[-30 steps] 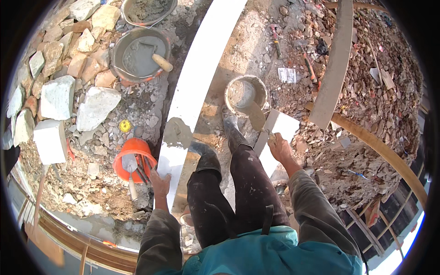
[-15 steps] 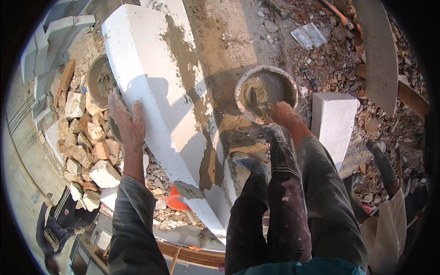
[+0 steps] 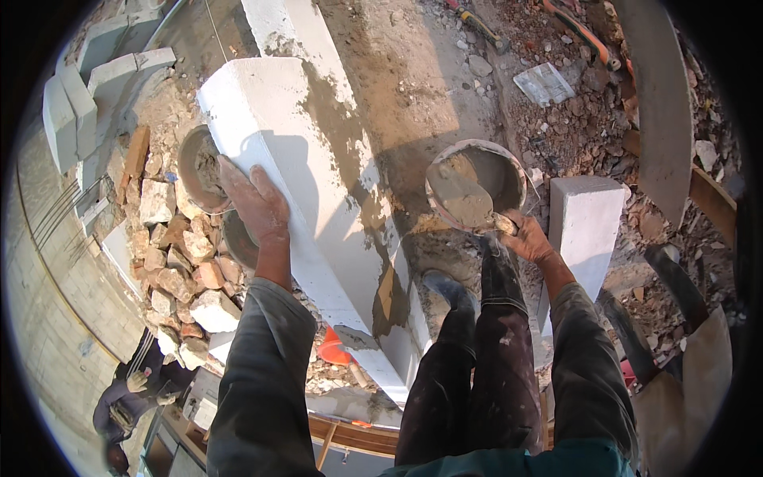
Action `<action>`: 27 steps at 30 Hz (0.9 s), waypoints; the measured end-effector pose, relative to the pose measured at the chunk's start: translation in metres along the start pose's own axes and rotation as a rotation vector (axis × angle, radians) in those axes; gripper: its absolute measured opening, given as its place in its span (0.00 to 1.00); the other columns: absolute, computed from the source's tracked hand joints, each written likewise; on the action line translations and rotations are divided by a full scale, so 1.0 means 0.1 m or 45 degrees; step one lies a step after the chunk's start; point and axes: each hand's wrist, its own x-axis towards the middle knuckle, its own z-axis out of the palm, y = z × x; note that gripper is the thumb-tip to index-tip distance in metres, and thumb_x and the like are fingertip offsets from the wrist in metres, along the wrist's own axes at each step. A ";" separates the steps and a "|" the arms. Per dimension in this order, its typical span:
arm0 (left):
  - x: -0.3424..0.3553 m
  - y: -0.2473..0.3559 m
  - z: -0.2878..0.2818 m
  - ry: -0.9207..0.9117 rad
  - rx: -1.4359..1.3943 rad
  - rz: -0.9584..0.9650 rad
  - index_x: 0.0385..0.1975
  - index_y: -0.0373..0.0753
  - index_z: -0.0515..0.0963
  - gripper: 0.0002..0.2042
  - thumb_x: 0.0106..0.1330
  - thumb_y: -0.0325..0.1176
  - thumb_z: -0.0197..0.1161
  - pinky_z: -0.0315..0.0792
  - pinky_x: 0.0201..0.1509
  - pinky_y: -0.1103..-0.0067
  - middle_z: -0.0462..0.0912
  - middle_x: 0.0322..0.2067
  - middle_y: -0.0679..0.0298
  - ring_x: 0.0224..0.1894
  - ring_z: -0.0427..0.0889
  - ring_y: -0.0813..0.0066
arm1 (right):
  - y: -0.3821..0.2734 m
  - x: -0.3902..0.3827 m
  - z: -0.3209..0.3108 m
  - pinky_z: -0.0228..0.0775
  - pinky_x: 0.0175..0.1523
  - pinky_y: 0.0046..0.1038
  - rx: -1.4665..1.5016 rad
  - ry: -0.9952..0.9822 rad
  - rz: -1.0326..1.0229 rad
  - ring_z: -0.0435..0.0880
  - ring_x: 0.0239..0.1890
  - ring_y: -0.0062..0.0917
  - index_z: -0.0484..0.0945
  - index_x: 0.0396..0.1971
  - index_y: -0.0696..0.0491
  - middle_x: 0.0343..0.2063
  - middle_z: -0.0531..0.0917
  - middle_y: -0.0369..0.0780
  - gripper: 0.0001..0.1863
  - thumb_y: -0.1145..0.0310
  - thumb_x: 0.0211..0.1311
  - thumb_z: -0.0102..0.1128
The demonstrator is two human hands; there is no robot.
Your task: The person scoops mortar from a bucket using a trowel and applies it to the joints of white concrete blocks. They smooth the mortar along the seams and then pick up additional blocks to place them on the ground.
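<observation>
White wall (image 3: 290, 191) is biggest, running up the middle, grey mortar (image 3: 342, 135) smeared down its R side & a dark shadow across it. L of that, the stone pile (image 3: 187, 266), rough pcs heaped tog. Lower L, another person (image 3: 119, 405) in dark clothes. White block (image 3: 584, 211) stands upright on the R, nr my R forearm. Mortar bucket (image 3: 475, 145) is on the ground btwn wall & block, wet grey mix inside. Second bucket (image 3: 184, 168) sits just L of the wall, partly behind my L hand (image 3: 258, 203); orange bucket (image 3: 332, 348) shows lower down, mostly hidden. Trowel (image 3: 462, 200) next: blade over the mortar bucket, coated w/ mix; can't tell if it touches what's below. My R hand (image 3: 526, 237) has its fingers wrapped round the trowel's handle. L fingers are stretched out, thumb apart, by the wall's L face; can't tell if they're touching. Smallest: a clear packet (image 3: 544, 84) on the rubble, up & R of the mortar bucket.
</observation>
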 end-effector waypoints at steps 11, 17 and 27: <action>0.02 -0.26 0.13 0.080 0.224 0.187 0.69 0.27 0.51 0.34 0.65 0.40 0.49 0.56 0.68 0.60 0.59 0.63 0.37 0.64 0.62 0.41 | -1.44 1.80 0.59 0.75 0.39 0.33 -0.143 0.386 -0.325 0.82 0.29 0.37 0.73 0.53 0.58 0.30 0.83 0.48 0.28 0.65 0.50 0.67; 0.02 -0.14 0.07 0.133 0.109 0.109 0.69 0.28 0.51 0.35 0.64 0.38 0.52 0.58 0.66 0.57 0.60 0.62 0.37 0.62 0.63 0.40 | -1.97 1.79 1.19 0.73 0.50 0.42 -0.594 0.460 -0.416 0.81 0.43 0.47 0.67 0.59 0.59 0.37 0.81 0.54 0.34 0.60 0.54 0.63; 0.02 -0.02 0.01 0.056 0.152 0.056 0.69 0.28 0.48 0.36 0.64 0.36 0.52 0.56 0.67 0.59 0.58 0.64 0.38 0.65 0.60 0.40 | -1.81 2.66 0.96 0.72 0.50 0.43 -0.347 0.431 -0.290 0.78 0.45 0.51 0.69 0.53 0.58 0.39 0.80 0.56 0.29 0.65 0.50 0.65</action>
